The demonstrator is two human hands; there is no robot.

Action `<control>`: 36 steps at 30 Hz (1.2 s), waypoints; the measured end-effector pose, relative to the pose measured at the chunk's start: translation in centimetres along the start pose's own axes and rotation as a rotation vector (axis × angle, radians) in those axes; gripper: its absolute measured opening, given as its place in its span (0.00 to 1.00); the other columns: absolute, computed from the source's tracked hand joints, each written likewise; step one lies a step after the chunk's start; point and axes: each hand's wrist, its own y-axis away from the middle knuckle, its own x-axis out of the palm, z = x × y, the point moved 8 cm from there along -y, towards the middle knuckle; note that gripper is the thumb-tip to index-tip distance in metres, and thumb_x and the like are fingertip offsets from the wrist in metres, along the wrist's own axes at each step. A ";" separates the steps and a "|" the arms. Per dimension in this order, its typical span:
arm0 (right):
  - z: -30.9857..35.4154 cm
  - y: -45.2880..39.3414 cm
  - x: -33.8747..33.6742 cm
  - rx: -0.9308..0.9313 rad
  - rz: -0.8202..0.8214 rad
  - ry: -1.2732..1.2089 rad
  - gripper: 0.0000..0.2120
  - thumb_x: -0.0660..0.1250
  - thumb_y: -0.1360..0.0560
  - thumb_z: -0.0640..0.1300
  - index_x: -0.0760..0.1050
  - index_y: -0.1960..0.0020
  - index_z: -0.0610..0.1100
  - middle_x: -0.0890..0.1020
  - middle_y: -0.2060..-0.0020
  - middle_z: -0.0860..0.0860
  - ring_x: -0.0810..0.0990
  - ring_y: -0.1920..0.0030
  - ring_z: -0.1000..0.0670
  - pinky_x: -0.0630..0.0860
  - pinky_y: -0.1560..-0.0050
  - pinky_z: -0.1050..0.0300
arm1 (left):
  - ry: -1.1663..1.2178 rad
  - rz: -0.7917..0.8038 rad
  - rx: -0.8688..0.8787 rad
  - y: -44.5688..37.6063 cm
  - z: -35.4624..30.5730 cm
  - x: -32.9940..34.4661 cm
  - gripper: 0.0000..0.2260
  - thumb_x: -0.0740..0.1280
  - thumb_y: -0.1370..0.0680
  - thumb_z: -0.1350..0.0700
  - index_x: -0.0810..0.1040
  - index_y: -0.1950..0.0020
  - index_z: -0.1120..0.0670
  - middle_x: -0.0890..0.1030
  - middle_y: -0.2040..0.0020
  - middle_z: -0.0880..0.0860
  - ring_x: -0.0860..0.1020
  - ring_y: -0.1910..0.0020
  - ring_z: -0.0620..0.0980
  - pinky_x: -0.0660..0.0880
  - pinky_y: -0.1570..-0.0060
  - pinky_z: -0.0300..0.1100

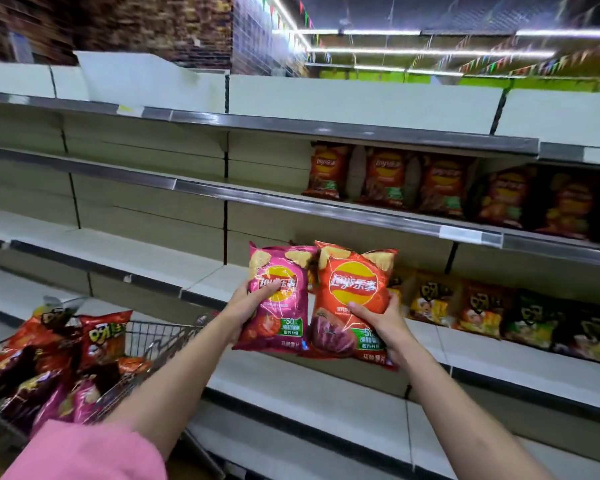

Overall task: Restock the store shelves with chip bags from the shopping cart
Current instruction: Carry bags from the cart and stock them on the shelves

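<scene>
The left hand grips a pink chip bag at its left edge, thumb laid across the front over the logo, fingers curled behind. The right hand grips an orange chip bag at its lower right side, thumb on the front and fingers wrapped round the edge. Both bags are held upright in the air with their printed fronts toward the camera, long axis running top to bottom, top seams up. The pink one leans slightly left at the top, the orange one slightly right, and their inner edges touch or overlap.

Taking the orange chip bag as the landmark: the shelves stand behind it. Above it and to its right, a row of dark red chip bags stands upright on an upper shelf, fronts outward. Directly right of it, on the shelf at its own height, stands a row of yellow, red and green snack bags, also upright, blurred toward the frame edge. To its left the shelf boards are bare. Well to its lower left sits the shopping cart, its wire basket heaped with red, pink and dark bags lying at mixed angles. A pink sleeve shows at the bottom left, below the cart.
</scene>
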 end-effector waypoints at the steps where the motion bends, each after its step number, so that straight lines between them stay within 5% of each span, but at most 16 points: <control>1: -0.3 0.4 -0.6 0.011 -0.002 0.001 0.48 0.79 0.36 0.47 0.52 0.26 0.50 0.73 0.36 0.43 0.79 0.46 0.41 0.78 0.45 0.40 | -0.010 0.012 -0.001 0.3 0.3 0.7 0.26 0.73 0.31 0.46 0.70 0.37 0.53 0.84 0.50 0.58 0.84 0.54 0.57 0.80 0.55 0.49; 7: -1.8 3.6 -5.1 0.070 -0.047 -0.017 0.48 0.78 0.35 0.47 0.51 0.26 0.50 0.73 0.36 0.43 0.79 0.45 0.41 0.78 0.45 0.42 | -0.077 0.097 -0.036 1.5 1.5 5.7 0.18 0.70 0.27 0.45 0.72 0.42 0.52 0.84 0.52 0.56 0.83 0.56 0.55 0.80 0.56 0.46; 14: -0.4 5.7 -11.3 0.038 -0.149 -0.076 0.43 0.79 0.37 0.47 0.58 0.30 0.46 0.77 0.41 0.45 0.81 0.50 0.45 0.80 0.56 0.50 | -0.115 0.160 0.007 1.6 0.2 11.9 0.28 0.77 0.34 0.46 0.72 0.38 0.52 0.84 0.49 0.57 0.84 0.53 0.57 0.80 0.50 0.53; 17: 0.0 6.6 -13.8 0.020 -0.186 -0.094 0.51 0.80 0.44 0.51 0.56 0.29 0.48 0.78 0.41 0.43 0.82 0.49 0.43 0.80 0.48 0.42 | -0.149 0.157 0.051 0.5 -0.3 14.4 0.34 0.80 0.38 0.43 0.72 0.37 0.55 0.83 0.49 0.57 0.84 0.55 0.55 0.81 0.55 0.48; 22: -0.2 7.8 -18.1 0.033 -0.261 -0.058 0.46 0.78 0.36 0.47 0.53 0.28 0.47 0.75 0.40 0.45 0.80 0.50 0.45 0.79 0.49 0.45 | -0.167 0.167 0.078 -0.2 0.1 18.6 0.17 0.76 0.31 0.52 0.73 0.49 0.53 0.83 0.55 0.55 0.83 0.63 0.50 0.79 0.70 0.38; 25: 0.6 6.8 -19.8 0.011 -0.281 -0.063 0.52 0.80 0.41 0.51 0.52 0.27 0.48 0.74 0.38 0.42 0.80 0.48 0.43 0.78 0.45 0.42 | -0.146 0.185 0.116 -0.7 -1.1 20.3 0.10 0.74 0.28 0.56 0.72 0.56 0.52 0.83 0.68 0.49 0.81 0.72 0.45 0.77 0.74 0.36; 28: 2.1 5.6 -20.1 -0.025 -0.294 -0.069 0.58 0.80 0.51 0.56 0.53 0.28 0.50 0.73 0.37 0.42 0.80 0.47 0.42 0.77 0.44 0.39 | -0.167 0.190 0.136 -1.4 -2.9 21.4 0.10 0.74 0.28 0.56 0.73 0.56 0.52 0.83 0.70 0.47 0.81 0.72 0.44 0.79 0.70 0.36; 32: 4.5 3.1 -21.4 -0.076 -0.313 -0.076 0.45 0.78 0.36 0.47 0.54 0.29 0.47 0.74 0.41 0.45 0.80 0.53 0.47 0.78 0.51 0.47 | -0.161 0.244 0.140 -4.1 -5.6 23.0 0.12 0.74 0.29 0.52 0.73 0.52 0.51 0.83 0.58 0.53 0.83 0.63 0.48 0.80 0.63 0.40; 36: 7.2 -0.3 -22.7 -0.072 -0.295 -0.048 0.43 0.77 0.34 0.48 0.54 0.29 0.48 0.75 0.40 0.44 0.80 0.49 0.44 0.79 0.49 0.45 | -0.132 0.284 0.122 -8.0 -7.5 25.0 0.22 0.77 0.33 0.49 0.74 0.44 0.53 0.84 0.53 0.57 0.83 0.58 0.54 0.80 0.54 0.49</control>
